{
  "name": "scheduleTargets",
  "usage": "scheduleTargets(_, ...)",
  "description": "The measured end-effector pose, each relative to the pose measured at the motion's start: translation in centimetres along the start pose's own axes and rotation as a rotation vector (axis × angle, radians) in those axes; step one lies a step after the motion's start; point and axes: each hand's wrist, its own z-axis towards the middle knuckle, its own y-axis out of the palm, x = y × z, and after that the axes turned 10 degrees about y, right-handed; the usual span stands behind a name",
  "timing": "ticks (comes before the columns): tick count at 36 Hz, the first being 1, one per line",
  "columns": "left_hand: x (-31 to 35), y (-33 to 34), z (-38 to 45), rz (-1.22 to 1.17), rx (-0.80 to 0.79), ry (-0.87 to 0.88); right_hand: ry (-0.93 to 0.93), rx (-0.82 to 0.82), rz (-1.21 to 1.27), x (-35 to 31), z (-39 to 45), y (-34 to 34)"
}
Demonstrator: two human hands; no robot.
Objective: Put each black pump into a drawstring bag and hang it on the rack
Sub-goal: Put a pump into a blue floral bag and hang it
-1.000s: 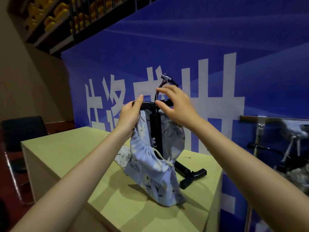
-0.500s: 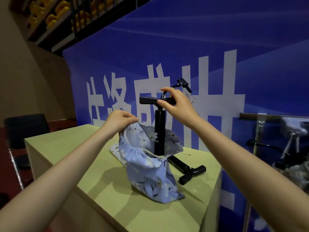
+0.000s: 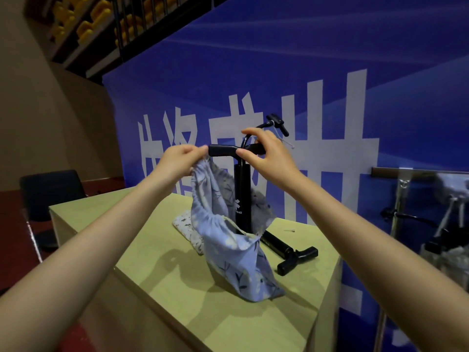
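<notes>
A black pump point(image 3: 241, 191) stands upright with its lower half inside a blue floral drawstring bag point(image 3: 228, 252) on the table point(image 3: 177, 288). My right hand point(image 3: 266, 158) grips the right side of the pump's T-handle, with the hose curling up behind it. My left hand point(image 3: 177, 161) pinches the bag's rim and holds it up next to the handle's left end. A second black pump point(image 3: 289, 252) lies flat on the table behind the bag. A white patterned bag point(image 3: 187, 228) lies flat behind the blue one, partly hidden.
A metal rack point(image 3: 406, 174) stands at the right with bagged pumps hanging from its bar. A blue banner wall rises right behind the table. A black chair point(image 3: 50, 194) sits to the left. The table's right edge is close to the rack.
My left hand has lifted the bag's rim from table-side height up to the pump handle. The right hand and pump stayed almost in place.
</notes>
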Motion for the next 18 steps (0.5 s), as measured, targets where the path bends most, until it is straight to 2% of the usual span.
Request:
scheduleTargets(2, 1.0, 0.2, 0.2, -0.354, 0.036, -0.143, -0.002, 0.001, 0.004, -0.2, -0.1, 0.0)
scheduleTargets(4, 1.2, 0.6, 0.4, -0.484, 0.082, -0.158, 0.0, 0.013, 0.005, -0.1, -0.1, 0.0)
scheduleTargets(8, 0.2, 1.3, 0.2, -0.467, 0.112, -0.058, 0.025, 0.062, 0.018, 0.4, -0.5, -0.3)
scheduleTargets(15, -0.8, 1.4, -0.3, -0.446, -0.009, 0.056, 0.031, 0.13, 0.047, 0.9, -1.2, -0.9)
scheduleTargets(18, -1.0, 1.6, -1.2, -0.435, -0.132, 0.037, 0.032, 0.158, 0.054, 1.2, -1.3, -1.0)
